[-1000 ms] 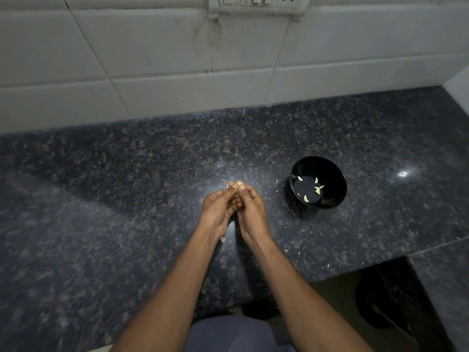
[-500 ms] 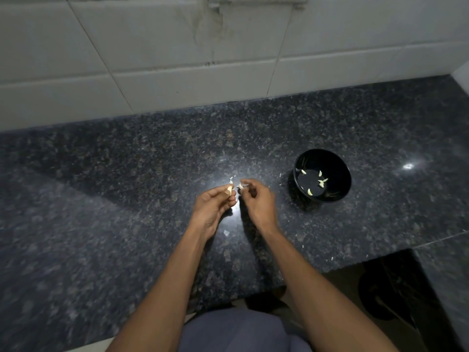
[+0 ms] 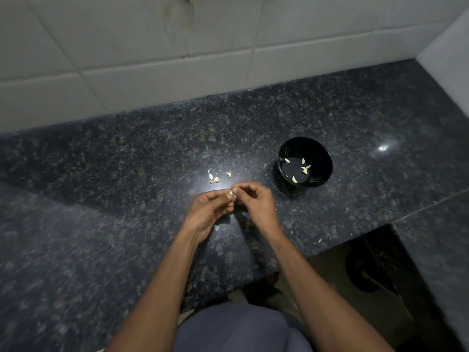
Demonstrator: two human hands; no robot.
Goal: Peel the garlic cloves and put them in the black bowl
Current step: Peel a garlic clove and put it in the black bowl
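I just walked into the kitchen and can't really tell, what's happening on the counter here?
A person is peeling garlic at a dark granite counter. Both hands meet over it: the left hand and right hand pinch one small garlic clove between their fingertips. A few more cloves lie on the counter just beyond. The black bowl to the right already holds several peeled cloves.

The hands have closed together again on the clove.

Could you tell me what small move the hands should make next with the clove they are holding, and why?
Probably keep stripping skin: both the left hand and right hand pinch one garlic clove over the counter, apart from the black bowl.
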